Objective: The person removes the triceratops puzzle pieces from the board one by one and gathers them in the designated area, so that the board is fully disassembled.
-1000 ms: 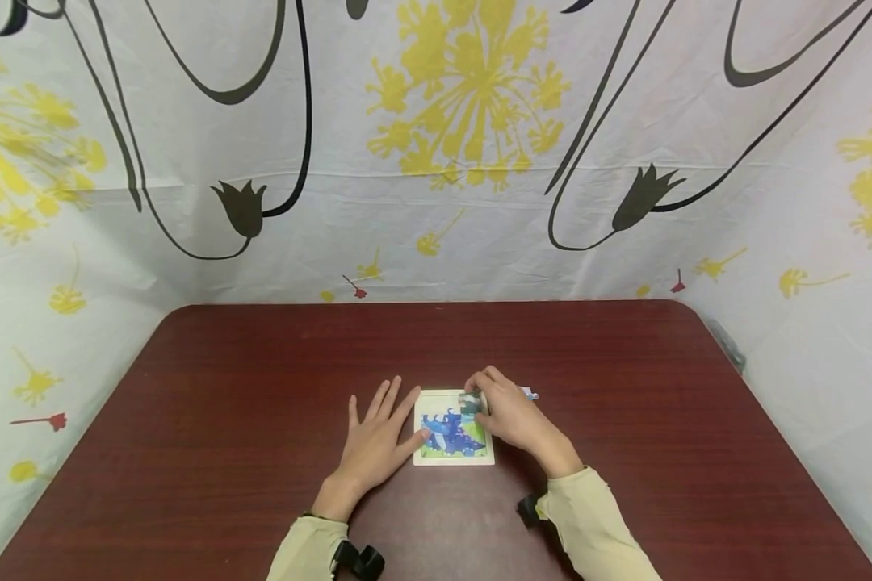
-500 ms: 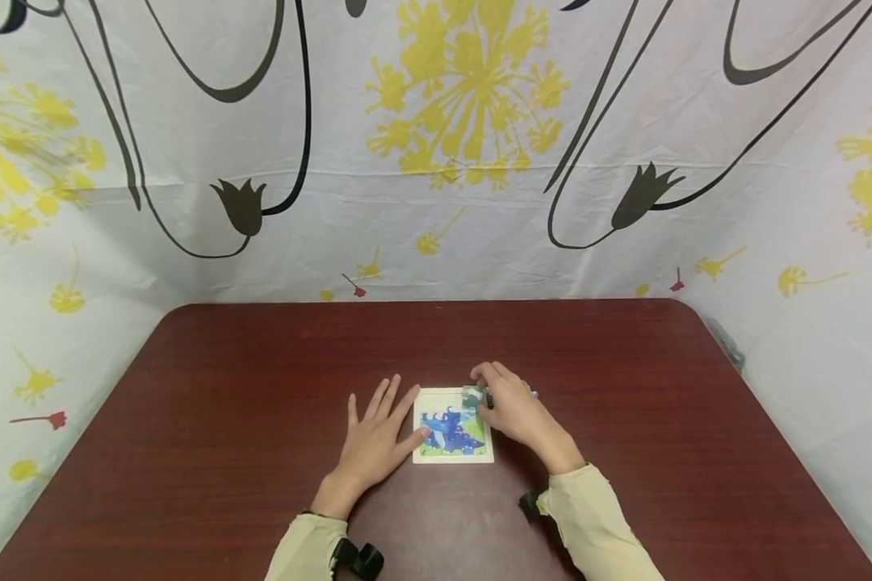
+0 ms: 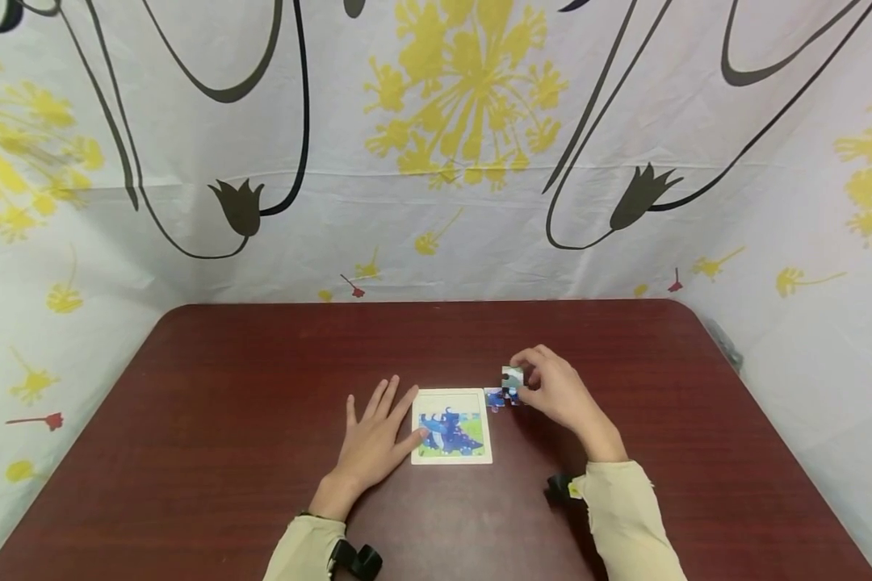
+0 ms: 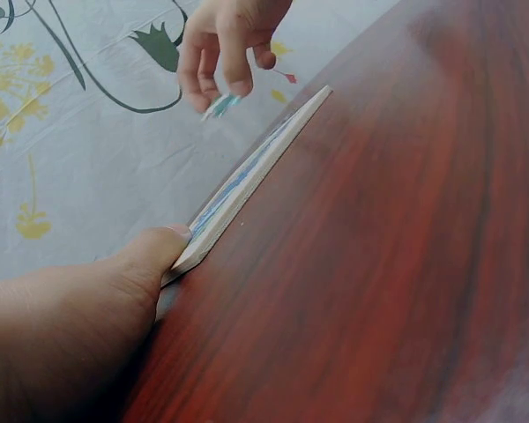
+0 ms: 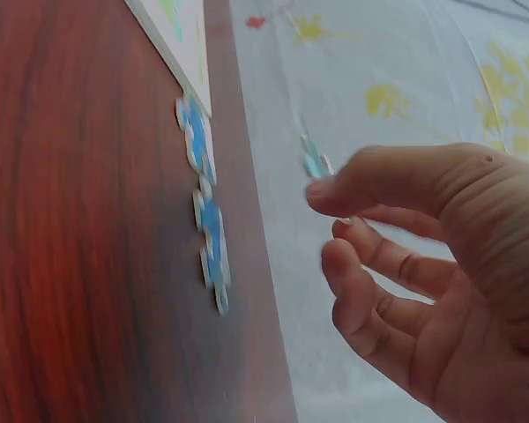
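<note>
While the left hand lies spread with its thumb over the left rim of the puzzle frame, the right hand, well apart from it, pinches a puzzle piece between thumb and fingertips above the table; the frame lies flat, a blue dinosaur picture filling its lower part, and two loose pieces lie just beside its far right corner, the nearer one perhaps touching it

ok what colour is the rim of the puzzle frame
The puzzle frame has a plain, pale cream rim, seen best from the head view.
</note>
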`<state>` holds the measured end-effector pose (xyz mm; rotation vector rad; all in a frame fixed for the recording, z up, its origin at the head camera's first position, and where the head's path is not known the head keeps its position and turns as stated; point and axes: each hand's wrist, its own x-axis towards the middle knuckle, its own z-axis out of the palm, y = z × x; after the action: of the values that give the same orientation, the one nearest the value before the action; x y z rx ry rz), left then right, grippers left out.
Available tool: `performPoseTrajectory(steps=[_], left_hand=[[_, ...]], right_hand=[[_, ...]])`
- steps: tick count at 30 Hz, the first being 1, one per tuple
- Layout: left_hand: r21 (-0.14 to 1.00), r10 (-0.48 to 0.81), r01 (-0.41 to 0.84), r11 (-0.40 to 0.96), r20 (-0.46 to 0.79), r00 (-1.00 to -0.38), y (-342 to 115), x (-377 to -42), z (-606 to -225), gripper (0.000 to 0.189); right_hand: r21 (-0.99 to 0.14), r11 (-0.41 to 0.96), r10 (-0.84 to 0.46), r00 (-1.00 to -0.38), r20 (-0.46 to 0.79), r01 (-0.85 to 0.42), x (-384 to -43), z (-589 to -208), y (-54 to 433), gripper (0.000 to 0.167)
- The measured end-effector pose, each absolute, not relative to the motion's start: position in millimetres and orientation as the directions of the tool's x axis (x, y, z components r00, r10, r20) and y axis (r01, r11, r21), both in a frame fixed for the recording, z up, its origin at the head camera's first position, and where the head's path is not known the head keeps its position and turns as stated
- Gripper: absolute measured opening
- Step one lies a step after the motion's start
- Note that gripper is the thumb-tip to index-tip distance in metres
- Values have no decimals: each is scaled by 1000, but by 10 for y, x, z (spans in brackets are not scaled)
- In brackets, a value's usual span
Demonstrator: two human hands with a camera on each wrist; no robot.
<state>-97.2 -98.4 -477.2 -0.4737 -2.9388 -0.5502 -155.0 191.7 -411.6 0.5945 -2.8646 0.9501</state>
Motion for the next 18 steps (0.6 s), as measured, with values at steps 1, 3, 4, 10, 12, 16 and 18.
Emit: performPoseTrajectory(steps=[1, 3, 4, 10, 12, 16, 18], left_hand=[[332, 282, 324, 886, 169, -944, -983, -971, -4771, 71], [332, 281, 323, 886, 168, -945, -982, -970, -4770, 71], [332, 280, 322, 887, 167, -945, -982, -969, -4766, 71], [330, 280, 320, 888, 163, -946, -980, -969, -4767, 71], [327, 279, 320, 889, 165, -946, -980, -970, -4770, 71], [321, 278, 321, 891, 172, -945, -980, -976, -4779, 71], [323, 279, 320, 891, 169, -945, -979, -974, -4781, 71]], right_hand=[[-574, 735, -322, -931, 173, -361, -1556, -4112, 1956, 39], [-593, 735, -293, -943, 159, -329, -1567, -4110, 2030, 41], [-601, 735, -281, -948, 152, -314, -1572, -4112, 2060, 42], [-599, 750, -271, -956, 110, -282, -1579, -4110, 2180, 29], [-595, 755, -276, -956, 95, -277, -1581, -4110, 2200, 27], [-593, 758, -286, -956, 71, -271, -1583, -4118, 2236, 27], [-592, 760, -290, -955, 59, -267, -1582, -4125, 2259, 28]])
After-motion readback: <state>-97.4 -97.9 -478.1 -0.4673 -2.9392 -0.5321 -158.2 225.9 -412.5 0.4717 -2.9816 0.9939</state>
